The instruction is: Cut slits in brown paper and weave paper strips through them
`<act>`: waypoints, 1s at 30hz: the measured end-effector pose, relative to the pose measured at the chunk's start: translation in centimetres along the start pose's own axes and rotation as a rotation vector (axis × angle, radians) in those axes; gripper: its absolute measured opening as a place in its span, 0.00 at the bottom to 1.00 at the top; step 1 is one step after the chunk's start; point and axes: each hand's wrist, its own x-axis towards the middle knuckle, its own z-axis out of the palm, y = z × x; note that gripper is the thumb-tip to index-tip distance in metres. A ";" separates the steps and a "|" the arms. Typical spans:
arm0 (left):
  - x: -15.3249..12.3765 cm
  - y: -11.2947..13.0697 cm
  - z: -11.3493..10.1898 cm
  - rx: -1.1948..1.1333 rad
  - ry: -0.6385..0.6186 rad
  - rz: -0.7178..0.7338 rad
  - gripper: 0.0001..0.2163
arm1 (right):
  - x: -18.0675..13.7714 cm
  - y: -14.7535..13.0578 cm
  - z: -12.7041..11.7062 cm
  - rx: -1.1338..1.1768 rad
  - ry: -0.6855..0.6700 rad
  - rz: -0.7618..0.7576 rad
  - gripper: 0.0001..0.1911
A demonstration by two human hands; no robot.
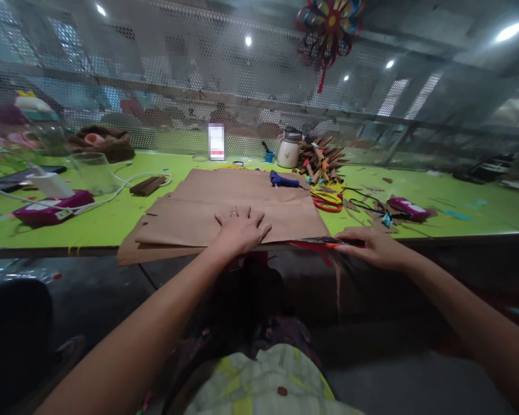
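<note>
Paper (181, 216), brown and layered, lies at twelve o'clock on the counter (101, 230). The left hand (242, 230) presses it, fingers spread; the right hand's (372, 246) fingers pinch a black-and-red tool (315, 241) along its four o'clock edge. A blue glue gun (285, 181) lies at two.

The right hand (378, 248) hides most of the handle of a dark bladed tool (311, 241), too blurred to tell whether scissors or knife. The left hand (242, 230) covers part of the brown paper (199, 196). The upright phone (217, 141) has a pixelated, unreadable screen. The top edge crops a flower-shaped hanging ornament (332, 22); at far right, a black object (493, 168) is too blurred to identify.
</note>
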 end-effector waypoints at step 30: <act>-0.2 -0.1 0.4 -0.007 0.049 0.003 0.28 | 2.3 -4.1 0.1 0.060 -0.129 -0.025 0.24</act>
